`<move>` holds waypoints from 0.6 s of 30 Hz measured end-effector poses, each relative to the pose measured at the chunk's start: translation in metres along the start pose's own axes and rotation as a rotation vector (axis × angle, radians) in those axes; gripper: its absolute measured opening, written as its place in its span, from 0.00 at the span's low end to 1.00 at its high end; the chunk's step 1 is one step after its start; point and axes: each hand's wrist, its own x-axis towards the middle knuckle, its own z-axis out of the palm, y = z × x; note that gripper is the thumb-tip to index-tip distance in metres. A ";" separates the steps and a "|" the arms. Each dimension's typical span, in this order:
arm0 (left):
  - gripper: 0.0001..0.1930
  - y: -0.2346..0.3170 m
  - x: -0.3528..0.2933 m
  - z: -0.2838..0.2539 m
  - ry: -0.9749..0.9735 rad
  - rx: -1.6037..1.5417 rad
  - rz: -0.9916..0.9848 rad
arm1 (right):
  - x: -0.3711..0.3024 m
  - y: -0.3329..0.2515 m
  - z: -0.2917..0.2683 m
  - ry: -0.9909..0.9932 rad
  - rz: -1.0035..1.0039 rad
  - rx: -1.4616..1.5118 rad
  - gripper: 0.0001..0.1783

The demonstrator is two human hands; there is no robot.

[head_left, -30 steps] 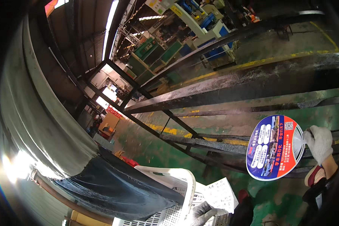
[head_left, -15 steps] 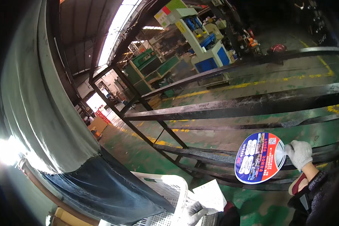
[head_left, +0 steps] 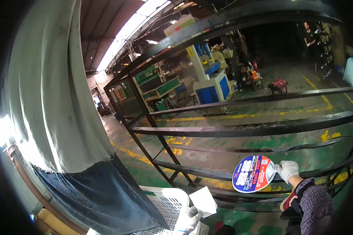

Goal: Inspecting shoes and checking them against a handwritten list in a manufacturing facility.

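Observation:
My right hand (head_left: 289, 171), in a whitish knit glove, grips the pale handle of a round hand fan (head_left: 250, 174). The fan's printed face is blue and red, and it stands out in front of a dark metal rack (head_left: 239, 130). Low in the middle, my left hand (head_left: 191, 219), also gloved, is closed on the lower edge of a white sheet of paper (head_left: 204, 201). That hand is right beside the rim of a white perforated plastic basket (head_left: 168, 192). The fingertips under the paper are hidden.
A large grey cloth (head_left: 55, 98) with a dark blue lower part (head_left: 102, 196) hangs at the left, over part of the basket. Beyond the rack stand a white-and-blue machine (head_left: 211, 86) and a green machine (head_left: 157, 80). A person (head_left: 309, 39) stands far right.
The view has tilted up and shifted, so the rack and machines sit lower. My right hand and the fan appear further left. My left hand and the paper also appear further left.

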 end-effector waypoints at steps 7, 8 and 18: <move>0.09 0.011 -0.004 -0.004 -0.039 0.046 0.056 | -0.034 -0.037 -0.088 0.244 -0.367 0.143 0.21; 0.09 0.012 -0.004 -0.004 -0.045 0.050 0.060 | -0.042 -0.042 -0.105 -0.040 -0.077 0.457 0.22; 0.09 0.021 -0.010 -0.006 -0.068 0.084 0.088 | -0.122 -0.042 -0.141 -0.107 -0.282 0.089 0.25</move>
